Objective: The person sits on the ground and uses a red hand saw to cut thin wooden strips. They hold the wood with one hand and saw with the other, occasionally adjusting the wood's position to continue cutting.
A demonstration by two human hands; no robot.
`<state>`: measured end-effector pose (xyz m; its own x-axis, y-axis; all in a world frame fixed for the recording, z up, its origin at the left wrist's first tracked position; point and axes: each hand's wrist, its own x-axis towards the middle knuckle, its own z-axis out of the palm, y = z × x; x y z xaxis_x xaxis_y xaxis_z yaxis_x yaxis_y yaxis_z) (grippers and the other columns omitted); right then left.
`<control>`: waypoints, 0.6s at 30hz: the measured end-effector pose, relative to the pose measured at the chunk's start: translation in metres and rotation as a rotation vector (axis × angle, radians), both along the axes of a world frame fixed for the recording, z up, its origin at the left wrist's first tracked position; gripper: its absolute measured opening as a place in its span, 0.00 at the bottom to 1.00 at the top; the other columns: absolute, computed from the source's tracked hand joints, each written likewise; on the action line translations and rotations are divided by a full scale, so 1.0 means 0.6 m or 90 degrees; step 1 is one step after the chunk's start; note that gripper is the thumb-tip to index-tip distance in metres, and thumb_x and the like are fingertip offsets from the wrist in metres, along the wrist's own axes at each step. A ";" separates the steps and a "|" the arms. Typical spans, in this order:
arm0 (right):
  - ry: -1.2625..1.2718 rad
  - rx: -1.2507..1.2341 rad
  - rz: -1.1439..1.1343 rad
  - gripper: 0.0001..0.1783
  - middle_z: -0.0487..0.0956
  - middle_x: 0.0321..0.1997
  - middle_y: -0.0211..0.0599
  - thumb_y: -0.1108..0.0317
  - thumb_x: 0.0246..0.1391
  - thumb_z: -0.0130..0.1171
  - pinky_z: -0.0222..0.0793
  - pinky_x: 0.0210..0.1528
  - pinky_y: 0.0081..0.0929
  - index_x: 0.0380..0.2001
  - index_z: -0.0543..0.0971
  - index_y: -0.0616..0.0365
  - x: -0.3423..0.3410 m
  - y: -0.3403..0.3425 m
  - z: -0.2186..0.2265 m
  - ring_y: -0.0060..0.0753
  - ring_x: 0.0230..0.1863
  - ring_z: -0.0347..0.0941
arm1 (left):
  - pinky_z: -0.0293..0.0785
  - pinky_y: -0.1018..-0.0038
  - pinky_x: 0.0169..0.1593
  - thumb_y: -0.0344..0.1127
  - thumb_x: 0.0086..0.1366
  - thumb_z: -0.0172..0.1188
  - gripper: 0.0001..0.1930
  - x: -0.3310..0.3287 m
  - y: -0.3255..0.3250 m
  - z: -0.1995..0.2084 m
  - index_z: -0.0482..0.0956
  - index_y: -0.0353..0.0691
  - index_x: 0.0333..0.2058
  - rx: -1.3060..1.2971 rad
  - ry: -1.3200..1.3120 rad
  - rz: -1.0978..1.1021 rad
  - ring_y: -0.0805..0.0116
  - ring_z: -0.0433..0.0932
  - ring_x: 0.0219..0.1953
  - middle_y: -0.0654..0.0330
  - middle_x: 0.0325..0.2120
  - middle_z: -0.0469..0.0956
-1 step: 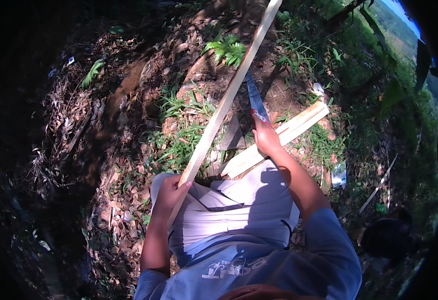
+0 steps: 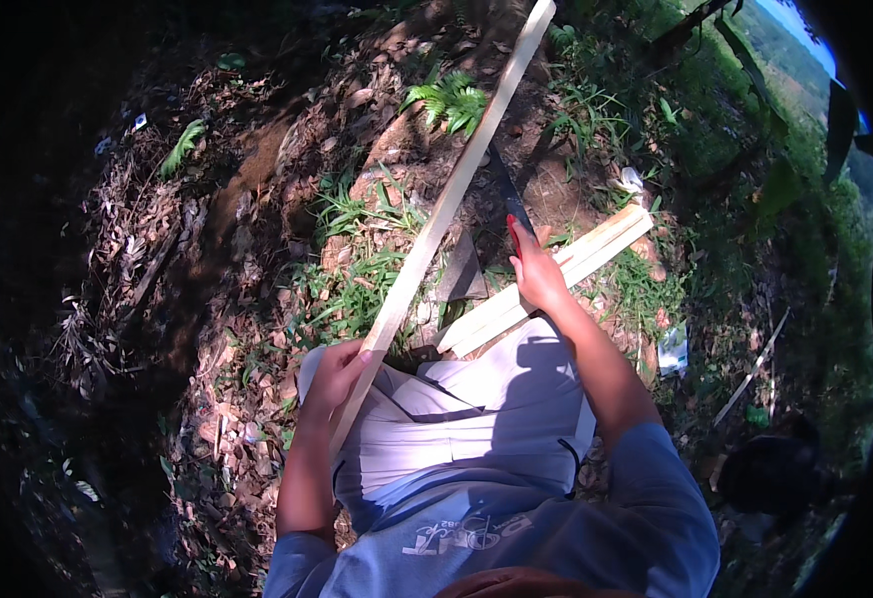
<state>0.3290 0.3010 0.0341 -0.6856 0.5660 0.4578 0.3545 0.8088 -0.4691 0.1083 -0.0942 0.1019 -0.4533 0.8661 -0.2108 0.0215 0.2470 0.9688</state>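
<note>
A long, pale strip of wood slants from my lap up to the far top of the head view. My left hand is closed around its near end, thumb along the top face. In my right hand is the red handle of what looks like a hand saw; its teeth cannot be made out. The dark, tapering blade points away from me and its tip reaches the strip's right edge, partly out of sight there. Two pale lengths of wood lie side by side just beyond my knees, under my right hand.
A flat, dark grey piece lies between the strip and the wood lengths. Grass and a bright green fern grow ahead. To the right are a white packet, a thin stick and a dark rounded object.
My right hand has shifted slightly nearer and to the right with the saw, whose blade turned from shiny blue to dark. The strip's far end has moved slightly left.
</note>
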 end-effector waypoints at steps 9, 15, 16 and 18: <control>0.506 -0.597 -0.150 0.33 0.82 0.41 0.27 0.80 0.67 0.55 0.62 0.30 0.13 0.75 0.69 0.64 0.339 -0.085 0.209 0.09 0.28 0.66 | 0.83 0.68 0.44 0.48 0.85 0.46 0.23 -0.066 0.172 -0.037 0.78 0.32 0.58 -0.061 -0.246 -0.145 0.61 0.88 0.39 0.49 0.46 0.87; 0.336 -0.343 -0.294 0.36 0.81 0.49 0.32 0.76 0.66 0.60 0.70 0.47 0.15 0.76 0.68 0.64 0.444 -0.214 0.261 0.14 0.43 0.72 | 0.79 0.68 0.34 0.41 0.79 0.62 0.12 -0.013 0.188 -0.104 0.82 0.38 0.49 -0.166 -0.178 -0.030 0.65 0.87 0.31 0.56 0.35 0.88; 0.327 -0.319 -0.298 0.36 0.81 0.49 0.32 0.75 0.66 0.60 0.70 0.47 0.16 0.77 0.68 0.63 0.445 -0.228 0.272 0.15 0.42 0.72 | 0.80 0.66 0.36 0.42 0.75 0.66 0.13 0.000 0.195 -0.106 0.83 0.38 0.48 -0.212 0.008 -0.052 0.62 0.87 0.32 0.55 0.34 0.88; 0.306 -0.273 -0.297 0.38 0.81 0.50 0.31 0.74 0.66 0.62 0.71 0.47 0.17 0.77 0.67 0.63 0.438 -0.251 0.290 0.16 0.42 0.72 | 0.82 0.61 0.40 0.44 0.69 0.73 0.17 0.033 0.207 -0.094 0.83 0.38 0.46 -0.292 0.381 -0.092 0.57 0.88 0.33 0.52 0.32 0.88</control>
